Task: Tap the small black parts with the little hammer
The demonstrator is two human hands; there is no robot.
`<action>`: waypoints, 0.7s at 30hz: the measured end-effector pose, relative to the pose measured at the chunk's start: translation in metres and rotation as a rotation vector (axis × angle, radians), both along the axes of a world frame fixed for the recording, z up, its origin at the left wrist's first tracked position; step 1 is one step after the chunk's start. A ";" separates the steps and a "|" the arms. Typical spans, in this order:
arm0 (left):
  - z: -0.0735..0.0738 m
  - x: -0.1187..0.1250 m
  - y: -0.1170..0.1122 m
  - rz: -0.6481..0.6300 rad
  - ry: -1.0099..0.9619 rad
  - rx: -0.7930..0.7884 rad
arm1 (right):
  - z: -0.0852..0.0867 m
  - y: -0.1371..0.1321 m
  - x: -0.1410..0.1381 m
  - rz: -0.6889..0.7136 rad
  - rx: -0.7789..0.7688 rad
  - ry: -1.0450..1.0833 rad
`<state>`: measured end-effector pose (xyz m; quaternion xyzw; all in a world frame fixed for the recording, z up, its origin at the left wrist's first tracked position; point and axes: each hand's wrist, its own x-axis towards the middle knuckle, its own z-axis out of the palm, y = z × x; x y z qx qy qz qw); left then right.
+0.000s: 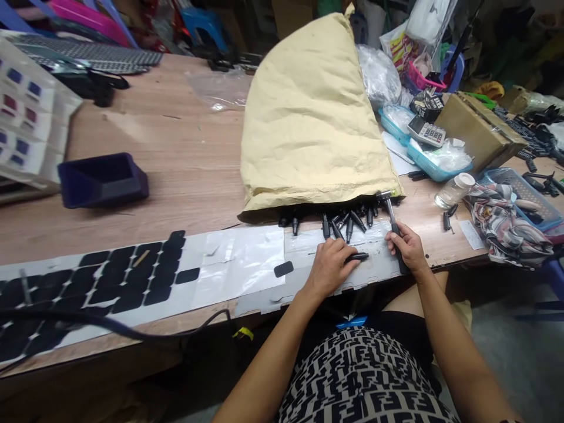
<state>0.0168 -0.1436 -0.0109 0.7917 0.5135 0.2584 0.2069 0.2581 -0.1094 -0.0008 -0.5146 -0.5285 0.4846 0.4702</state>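
My left hand [329, 265] rests on a white sheet at the table's near edge and pinches a small black connector piece [358, 257] flat against it. My right hand [408, 247] grips the black handle of a small hammer [391, 216], whose metal head points up toward the sack. A large tan paper sack [308, 111] lies on the wooden table [176, 153], and several black connector pieces [343, 223] spill from its open mouth just beyond my hands.
A dark blue bin [102, 179] stands at the left. Black pads on white backing [127, 273] line the near edge, with a black cable [132, 332] across them. Blue baskets [423, 158], a calculator [426, 130], a cardboard box [478, 126], a jar [453, 189] and patterned cloth [506, 223] crowd the right.
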 end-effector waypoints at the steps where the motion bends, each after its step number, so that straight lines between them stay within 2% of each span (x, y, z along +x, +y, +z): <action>1: -0.003 0.003 0.003 0.029 -0.001 -0.004 | 0.000 -0.002 -0.001 -0.004 0.018 -0.026; 4: -0.010 0.001 0.010 0.095 -0.064 -0.021 | 0.002 -0.016 -0.004 -0.053 0.095 -0.129; 7: -0.013 -0.003 0.012 0.094 -0.119 -0.046 | 0.005 -0.043 -0.005 -0.100 0.163 -0.213; 14: -0.008 -0.003 0.012 0.075 -0.128 -0.087 | 0.015 -0.117 -0.002 0.099 0.099 -0.407; 17: -0.007 -0.004 0.011 0.057 -0.126 -0.089 | 0.014 -0.132 -0.004 0.118 0.094 -0.459; 21: -0.007 -0.004 0.011 0.049 -0.126 -0.088 | 0.008 -0.136 -0.010 0.088 0.114 -0.500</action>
